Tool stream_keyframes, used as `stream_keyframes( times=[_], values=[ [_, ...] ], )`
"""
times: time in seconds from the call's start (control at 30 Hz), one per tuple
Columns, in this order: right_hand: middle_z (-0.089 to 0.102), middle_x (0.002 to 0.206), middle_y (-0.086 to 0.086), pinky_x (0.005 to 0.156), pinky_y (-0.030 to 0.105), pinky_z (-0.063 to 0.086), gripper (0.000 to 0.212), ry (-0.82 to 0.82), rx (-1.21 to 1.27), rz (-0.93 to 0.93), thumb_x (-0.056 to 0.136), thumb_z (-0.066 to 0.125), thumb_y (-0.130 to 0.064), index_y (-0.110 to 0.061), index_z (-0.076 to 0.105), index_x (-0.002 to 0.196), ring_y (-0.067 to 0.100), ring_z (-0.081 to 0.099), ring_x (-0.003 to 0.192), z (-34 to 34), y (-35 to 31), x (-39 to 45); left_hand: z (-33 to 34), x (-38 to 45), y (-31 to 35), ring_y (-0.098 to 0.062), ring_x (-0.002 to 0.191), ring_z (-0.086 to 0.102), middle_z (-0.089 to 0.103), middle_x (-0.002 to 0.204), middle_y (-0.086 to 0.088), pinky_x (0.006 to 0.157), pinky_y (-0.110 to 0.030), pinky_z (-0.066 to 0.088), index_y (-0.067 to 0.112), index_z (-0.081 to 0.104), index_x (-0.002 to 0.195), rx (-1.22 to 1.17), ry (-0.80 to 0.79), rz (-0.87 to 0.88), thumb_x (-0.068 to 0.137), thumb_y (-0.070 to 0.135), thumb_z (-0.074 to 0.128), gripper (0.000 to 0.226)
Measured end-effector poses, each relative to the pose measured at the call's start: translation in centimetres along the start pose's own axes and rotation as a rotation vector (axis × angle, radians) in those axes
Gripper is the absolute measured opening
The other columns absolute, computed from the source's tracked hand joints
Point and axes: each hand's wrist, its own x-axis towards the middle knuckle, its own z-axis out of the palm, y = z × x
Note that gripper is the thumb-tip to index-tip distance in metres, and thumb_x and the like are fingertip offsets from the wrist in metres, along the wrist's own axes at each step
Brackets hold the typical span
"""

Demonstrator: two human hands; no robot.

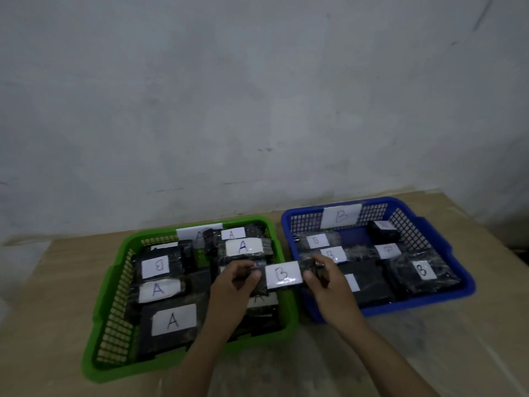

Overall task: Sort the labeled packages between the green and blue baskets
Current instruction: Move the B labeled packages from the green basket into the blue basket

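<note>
Several labels were hard to read: one on a package at the blue basket's [446, 245] far right corner was blurred, another near its middle read only as a smudged mark, and a label in the green basket [114, 285] lay mostly hidden under the held package. The forearms were cut off at the bottom edge.

Both hands held one black wrapped package marked B [283, 275] over the gap between the two baskets — the left hand [234, 282] pinched its left end with curled fingers, the right hand [323, 277] gripped its right end the same way.

The green basket held packages marked A, plus one marked B [158, 266] at its left side. The blue basket held packages marked B.

Both baskets sat just beside each other on a pale wooden tabletop [429, 339] pushed against a scuffed grey wall [257, 96]. Bare tabletop lay in front of the baskets and to either side; the blue basket's far rim stood near the wall.
</note>
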Motion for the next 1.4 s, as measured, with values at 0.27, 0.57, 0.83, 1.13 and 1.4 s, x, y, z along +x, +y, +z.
stream_keyframes(
  times=[0.27,0.57,0.83,1.13,1.4],
  values=[
    [0.048,0.135,0.011,0.095,0.035,0.039,0.041,0.256,0.062,0.055,0.093,0.048,-0.016,-0.017,0.041,0.133,0.023,0.046,0.119,-7.2,2.4,5.9,8.1,3.1,0.2,-0.021,0.144,0.001,0.011,0.156,-0.002,0.116,-0.049,0.001,0.021,0.013,0.144,0.792,-0.037,0.122,0.094,0.049,0.026,0.058],
    [0.053,0.126,0.015,0.102,0.05,0.037,0.032,0.234,-0.033,0.161,0.092,0.049,-0.018,-0.014,0.038,0.121,0.029,0.051,0.107,-7.6,3.5,13.7,12.7,4.3,-1.5,-0.023,0.135,-0.024,-0.006,0.155,0.0,0.106,-0.048,-0.022,0.022,-0.016,0.138,0.976,0.092,0.125,0.067,0.068,-0.03,0.085],
    [0.066,0.1,0.015,0.094,0.042,0.028,0.024,0.204,-0.373,0.075,0.091,0.05,-0.023,-0.011,0.042,0.109,0.034,0.058,0.094,-3.6,5.6,16.1,12.6,4.0,0.2,-0.032,0.128,0.042,0.051,0.136,-0.007,0.106,-0.049,0.006,0.011,0.049,0.13,1.06,0.038,0.075,0.09,0.054,-0.004,0.079],
    [0.035,0.143,0.012,0.103,0.046,0.019,0.032,0.164,-0.7,-0.037,0.091,0.047,-0.036,-0.014,0.055,0.113,0.028,0.027,0.132,-2.8,6.6,14.8,12.4,4.0,0.4,-0.031,0.123,0.049,0.056,0.132,-0.005,0.104,-0.051,0.011,0.012,0.052,0.127,1.08,0.007,0.027,0.09,0.055,-0.001,0.078],
    [0.043,0.138,0.007,0.108,0.045,0.015,0.029,0.2,-0.515,-0.198,0.091,0.05,-0.031,-0.017,0.054,0.117,0.025,0.031,0.133,-2.4,3.0,9.5,9.9,2.5,1.8,-0.025,0.118,0.055,0.059,0.128,-0.002,0.101,-0.052,0.038,0.02,0.057,0.123,1.033,-0.012,0.097,0.092,0.052,0.0,0.073]
  ],
)
